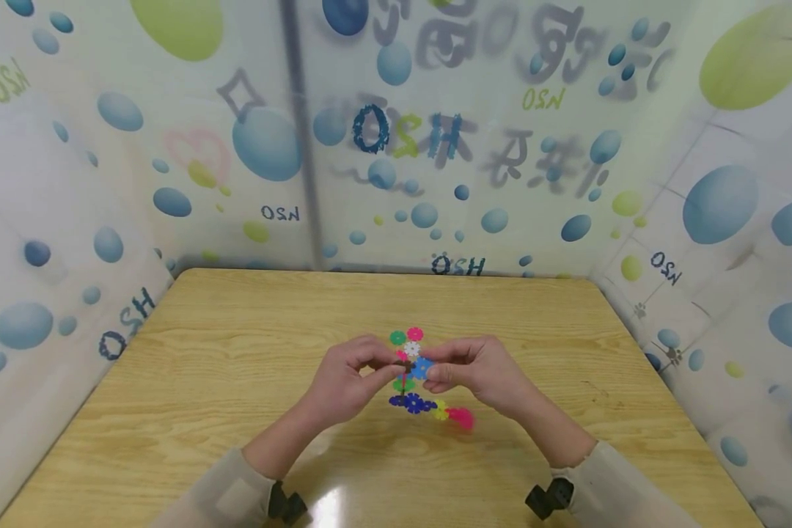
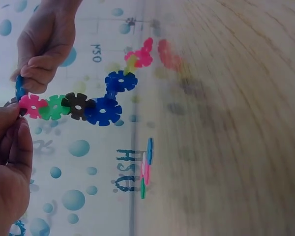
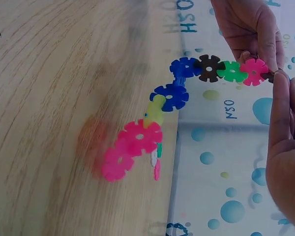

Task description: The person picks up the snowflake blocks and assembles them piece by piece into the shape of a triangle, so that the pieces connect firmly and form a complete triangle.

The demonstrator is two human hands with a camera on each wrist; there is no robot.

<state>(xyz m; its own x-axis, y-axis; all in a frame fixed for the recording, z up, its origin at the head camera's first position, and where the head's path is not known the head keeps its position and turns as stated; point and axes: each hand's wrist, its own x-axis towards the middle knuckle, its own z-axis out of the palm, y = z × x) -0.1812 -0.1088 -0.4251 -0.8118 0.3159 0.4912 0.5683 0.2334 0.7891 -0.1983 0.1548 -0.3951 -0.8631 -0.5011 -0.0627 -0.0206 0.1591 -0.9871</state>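
Note:
Both hands meet over the table around a chain of snowflake-shaped plastic discs (image 1: 413,402). My left hand (image 1: 353,378) pinches the brown disc (image 1: 405,366) at the chain's upper end between thumb and fingers. Between its thumb and fingertips my right hand (image 1: 478,372) holds a blue disc (image 1: 423,367), right at that brown end. From there the chain hangs through a pink disc (image 2: 32,106), a green disc (image 2: 54,107), a dark brown disc (image 2: 78,106) and dark blue discs (image 2: 104,111). It then bends toward a yellow disc (image 3: 155,112) and pink discs (image 3: 140,137).
Loose discs lie on the wooden table (image 1: 237,352) beyond the hands, among them a green one (image 1: 398,337), a pink one (image 1: 415,334) and a white one (image 1: 412,349). A printed curtain (image 1: 435,183) with blue and green drops surrounds the table's back and sides.

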